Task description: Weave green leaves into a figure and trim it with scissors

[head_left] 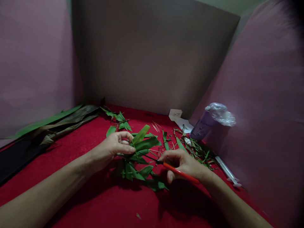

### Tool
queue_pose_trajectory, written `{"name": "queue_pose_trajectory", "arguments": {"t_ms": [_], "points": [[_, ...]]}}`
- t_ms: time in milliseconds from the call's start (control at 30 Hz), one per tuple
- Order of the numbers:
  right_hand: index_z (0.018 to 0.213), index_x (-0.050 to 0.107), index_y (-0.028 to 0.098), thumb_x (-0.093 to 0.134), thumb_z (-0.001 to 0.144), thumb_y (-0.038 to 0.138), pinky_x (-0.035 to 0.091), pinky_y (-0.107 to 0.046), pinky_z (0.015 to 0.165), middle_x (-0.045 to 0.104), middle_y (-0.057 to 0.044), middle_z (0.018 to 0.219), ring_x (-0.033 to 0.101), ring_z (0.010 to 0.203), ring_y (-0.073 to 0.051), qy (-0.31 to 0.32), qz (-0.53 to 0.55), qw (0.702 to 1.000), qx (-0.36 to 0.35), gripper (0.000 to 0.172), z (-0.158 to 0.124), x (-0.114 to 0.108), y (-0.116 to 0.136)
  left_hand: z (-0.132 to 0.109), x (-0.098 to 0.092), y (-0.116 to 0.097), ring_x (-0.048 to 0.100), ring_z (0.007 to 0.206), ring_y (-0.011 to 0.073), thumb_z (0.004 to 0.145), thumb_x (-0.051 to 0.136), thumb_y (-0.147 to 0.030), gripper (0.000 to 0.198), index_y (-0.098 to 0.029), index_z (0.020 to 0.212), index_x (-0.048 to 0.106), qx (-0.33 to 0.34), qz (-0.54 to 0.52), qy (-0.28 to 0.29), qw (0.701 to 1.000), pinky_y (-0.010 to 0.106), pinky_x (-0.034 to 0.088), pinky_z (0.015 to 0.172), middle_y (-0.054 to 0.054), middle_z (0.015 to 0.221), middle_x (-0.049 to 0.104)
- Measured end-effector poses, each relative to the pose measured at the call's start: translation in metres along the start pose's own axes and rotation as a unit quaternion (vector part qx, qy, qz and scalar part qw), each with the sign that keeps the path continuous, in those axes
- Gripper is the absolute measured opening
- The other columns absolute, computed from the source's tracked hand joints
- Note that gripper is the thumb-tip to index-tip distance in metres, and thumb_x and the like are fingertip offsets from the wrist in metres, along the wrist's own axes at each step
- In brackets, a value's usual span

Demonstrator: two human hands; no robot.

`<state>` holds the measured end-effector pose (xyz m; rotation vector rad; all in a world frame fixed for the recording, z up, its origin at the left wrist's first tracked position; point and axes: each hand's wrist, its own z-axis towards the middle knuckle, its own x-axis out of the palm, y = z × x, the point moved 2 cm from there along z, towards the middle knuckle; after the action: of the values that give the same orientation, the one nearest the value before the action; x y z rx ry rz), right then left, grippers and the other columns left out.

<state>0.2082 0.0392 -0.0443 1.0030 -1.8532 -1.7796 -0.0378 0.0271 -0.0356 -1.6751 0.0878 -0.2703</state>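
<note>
Bare left forearm enters from lower left, angled up toward centre. Left hand is turned palm-inward, fingers curled, thumb closed against the forefinger. Bare right forearm enters from lower right. Right hand sits knuckles up, fingers folded in a closed, pen-style grip.

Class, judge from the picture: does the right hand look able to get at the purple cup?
Probably yes: only low leaf scraps lie between the right hand and the purple cup. But it holds a red tool, so its grip is taken.
</note>
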Motion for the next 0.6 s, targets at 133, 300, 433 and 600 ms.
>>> {"name": "queue_pose_trajectory", "arguments": {"t_ms": [133, 300, 433, 600], "points": [[0.084, 0.060, 0.016, 0.083, 0.052, 0.036, 0.027, -0.021, 0.047, 0.046, 0.007, 0.058, 0.036, 0.050, -0.006, -0.002, -0.008, 1.000, 0.003, 0.044, 0.000, 0.000, 0.000, 0.000, 0.001, 0.000, 0.054, 0.051, 0.0113, 0.058, 0.074, -0.016, 0.031, -0.019, 0.078, 0.051, 0.000, 0.001, -0.004, 1.000, 0.024, 0.036, 0.050, -0.004, 0.059, 0.059], [0.083, 0.061, 0.016, 0.083, 0.051, 0.034, 0.025, -0.020, 0.045, 0.044, 0.008, 0.052, 0.035, 0.048, -0.006, -0.007, -0.028, 1.000, -0.001, 0.043, -0.001, -0.002, 0.004, 0.000, -0.004, -0.004, 0.050, 0.048, 0.0092, 0.057, 0.075, -0.016, 0.031, -0.020, 0.078, 0.053, 0.012, -0.004, -0.015, 1.000, 0.022, 0.033, 0.047, -0.007, 0.055, 0.054], [0.080, 0.061, 0.015, 0.084, 0.050, 0.030, 0.026, -0.019, 0.043, 0.045, 0.008, 0.049, 0.036, 0.045, -0.005, -0.016, -0.042, 0.999, 0.007, 0.041, -0.005, -0.017, 0.007, 0.002, -0.014, -0.009, 0.053, 0.049, 0.0098, 0.057, 0.076, -0.018, 0.032, -0.020, 0.078, 0.052, 0.028, -0.015, -0.027, 0.999, 0.022, 0.036, 0.050, -0.006, 0.055, 0.056], [0.093, 0.052, 0.017, 0.074, 0.063, 0.044, 0.028, -0.018, 0.036, 0.060, 0.002, 0.056, 0.042, 0.037, -0.007, -0.129, 0.018, 0.989, -0.068, 0.046, -0.008, -0.035, 0.014, 0.004, -0.014, -0.012, 0.057, 0.053, 0.0125, 0.057, 0.076, -0.019, 0.033, -0.019, 0.081, 0.053, 0.022, -0.009, -0.007, 1.000, 0.026, 0.040, 0.055, -0.003, 0.061, 0.062]]}}
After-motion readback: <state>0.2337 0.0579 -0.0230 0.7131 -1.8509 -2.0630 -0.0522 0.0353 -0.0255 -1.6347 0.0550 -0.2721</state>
